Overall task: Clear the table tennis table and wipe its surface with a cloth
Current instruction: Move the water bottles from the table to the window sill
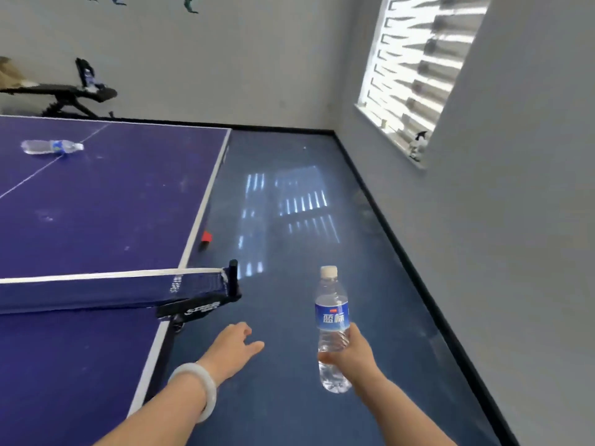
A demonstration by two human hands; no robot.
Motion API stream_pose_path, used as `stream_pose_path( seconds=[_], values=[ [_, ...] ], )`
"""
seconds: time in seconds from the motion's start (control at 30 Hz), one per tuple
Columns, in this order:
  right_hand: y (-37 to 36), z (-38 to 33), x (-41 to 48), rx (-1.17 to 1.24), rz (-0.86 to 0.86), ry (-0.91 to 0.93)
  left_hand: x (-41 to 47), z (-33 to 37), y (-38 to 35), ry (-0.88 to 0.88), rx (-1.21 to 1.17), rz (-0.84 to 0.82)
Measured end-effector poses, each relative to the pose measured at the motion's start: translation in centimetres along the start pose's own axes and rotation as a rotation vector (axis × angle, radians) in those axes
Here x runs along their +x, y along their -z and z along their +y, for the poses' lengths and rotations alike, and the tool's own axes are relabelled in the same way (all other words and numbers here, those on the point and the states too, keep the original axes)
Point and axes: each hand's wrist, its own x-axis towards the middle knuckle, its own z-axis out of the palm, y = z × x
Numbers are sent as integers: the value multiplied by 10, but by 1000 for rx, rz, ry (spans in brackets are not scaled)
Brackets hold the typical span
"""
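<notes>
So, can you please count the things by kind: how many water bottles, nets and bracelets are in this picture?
Water bottles: 2, the lying bottle on the table and the held bottle in the right hand.
Nets: 1, the net.
Bracelets: 1, the white bracelet on the left wrist.
Total: 4.

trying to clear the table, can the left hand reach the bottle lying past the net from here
Probably not: the left hand is empty, but the lying bottle sits far beyond the net.
</notes>
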Motion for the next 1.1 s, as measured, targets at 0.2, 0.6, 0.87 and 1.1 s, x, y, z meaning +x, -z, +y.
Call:
stream_pose_path(
  seconds=[0.2, 0.6, 0.87, 1.1],
  values=[
    [165, 100, -75, 62, 218, -111, -40, 139, -149, -187, 82, -242],
    [392, 275, -256, 362, 794, -346, -144, 361, -415, -684, 443, -644],
    [456, 354, -384, 673, 1205, -457, -235, 475, -578, -1090, 640, -884],
    [466, 415, -504, 843, 1506, -544, -353, 497, -680, -1283, 806, -1113]
  ],
)
